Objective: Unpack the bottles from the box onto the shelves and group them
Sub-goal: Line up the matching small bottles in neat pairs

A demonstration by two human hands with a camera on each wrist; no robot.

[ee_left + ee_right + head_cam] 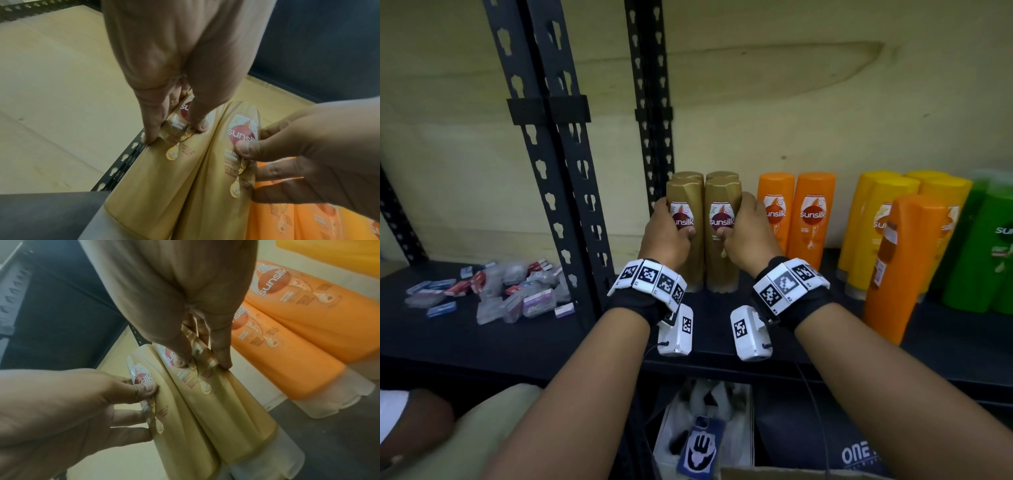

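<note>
While upright on the shelf (722, 329), gold bottles (703, 236), left hand (666, 236), right hand (748, 233) gripping.

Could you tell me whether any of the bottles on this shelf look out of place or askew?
One does: a lone orange bottle stands at the front of the shelf, leaning, before the yellow bottles and apart from the orange pair. The gold bottles, held by the left hand and right hand, look tidy.

Two bare forearms reaching forward side by side, marker bands on both wrists, left hand (666, 236) curled round a gold bottle (686, 233), right hand (745, 233) gripping a second gold bottle (722, 236) just beside, thumbs pressed on labels
</note>
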